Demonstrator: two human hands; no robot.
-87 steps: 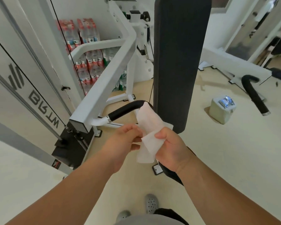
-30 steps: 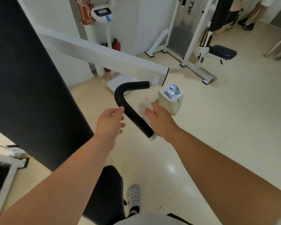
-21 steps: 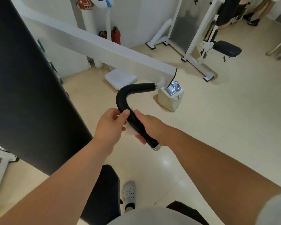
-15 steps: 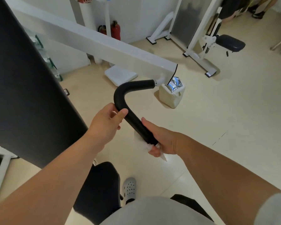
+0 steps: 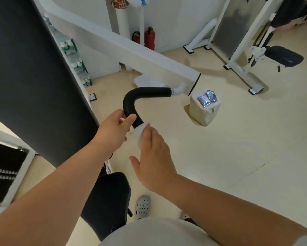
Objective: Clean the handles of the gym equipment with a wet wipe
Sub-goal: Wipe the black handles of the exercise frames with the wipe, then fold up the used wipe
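Note:
A black foam handle curves down from the white machine arm in the middle of the head view. My left hand is wrapped around it just below the bend, thumb across the front. Over the handle's lower end lies my right hand, pressing a white wet wipe against the foam. Only a crumpled edge of the wipe shows above my fingers. The handle's tip is hidden under my right hand.
A tall black back pad fills the left. The black seat is below my arms. A pale box with foil packs stands on the floor to the right. Fire extinguishers and another machine are farther back.
The view swung from the machine's other handle to this one. My left hand took hold below the bend. My right hand slid the wipe down the handle, then back up over its lower part.

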